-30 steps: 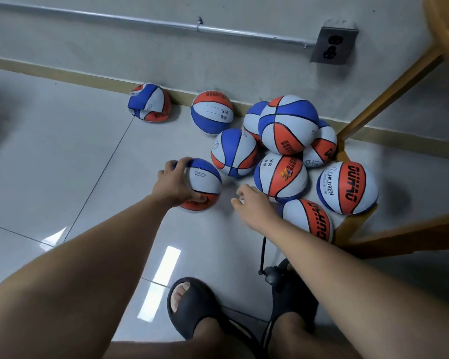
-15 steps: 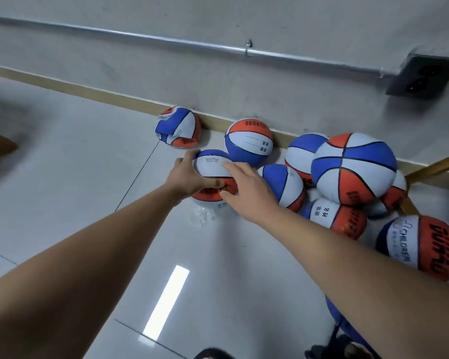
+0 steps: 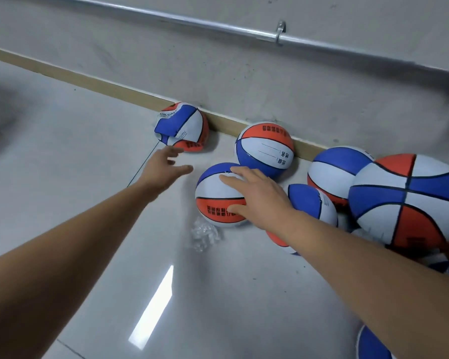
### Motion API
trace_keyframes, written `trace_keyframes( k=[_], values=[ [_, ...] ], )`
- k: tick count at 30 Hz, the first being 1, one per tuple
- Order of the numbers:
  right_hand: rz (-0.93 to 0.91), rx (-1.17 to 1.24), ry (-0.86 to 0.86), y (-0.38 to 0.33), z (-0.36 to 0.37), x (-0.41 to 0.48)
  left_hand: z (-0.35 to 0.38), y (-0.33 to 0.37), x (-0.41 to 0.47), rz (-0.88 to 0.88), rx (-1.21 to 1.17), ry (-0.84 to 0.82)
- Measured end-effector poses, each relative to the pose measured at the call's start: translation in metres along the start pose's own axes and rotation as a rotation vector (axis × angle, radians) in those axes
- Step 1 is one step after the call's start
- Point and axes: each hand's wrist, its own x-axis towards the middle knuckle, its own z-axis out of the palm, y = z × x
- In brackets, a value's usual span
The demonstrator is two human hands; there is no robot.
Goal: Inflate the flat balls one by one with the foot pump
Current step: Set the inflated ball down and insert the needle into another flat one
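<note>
Ball [image 3: 213, 195] at 12 o'clock is touched by the spread right hand [image 3: 259, 195]; left hand [image 3: 163, 169] is held open, empty.

A grey metal pipe [image 3: 218, 23] is running across the top of the frame, slanting down to the right, with a clamp [image 3: 280, 32] pinning it to the rough grey wall [image 3: 218, 73]. A wooden skirting board [image 3: 88, 80] is lining the wall's foot. The glossy tiled floor [image 3: 62, 151] is reflecting a bright streak at bottom centre, and a crumpled clear plastic wrapper [image 3: 204, 233] is lying just below centre.
</note>
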Motion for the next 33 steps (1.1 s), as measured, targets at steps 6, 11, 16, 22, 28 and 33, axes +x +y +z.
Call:
trace_keyframes(
  k=[6, 11, 16, 22, 28, 33],
  values=[
    [0.004, 0.03, 0.032, 0.006, 0.006, 0.003, -0.012, 0.004, 0.06, 0.208, 0.313, 0.233],
    [0.001, 0.049, 0.04, 0.008, 0.009, 0.0, -0.013, 0.002, 0.088, 0.169, 0.5, 0.11],
    [-0.003, 0.044, 0.042, 0.01, 0.01, -0.002, -0.007, -0.013, 0.091, 0.182, 0.762, 0.273],
    [-0.013, 0.044, 0.046, 0.012, 0.012, -0.003, -0.014, -0.043, 0.084, 0.142, 0.657, 0.301],
    [-0.014, 0.037, 0.049, 0.011, 0.011, 0.0, -0.016, -0.051, 0.08, 0.209, 0.661, 0.386],
    [-0.02, 0.038, 0.059, 0.009, 0.01, 0.005, -0.013, -0.05, 0.081, 0.174, 0.643, 0.466]
  ],
)
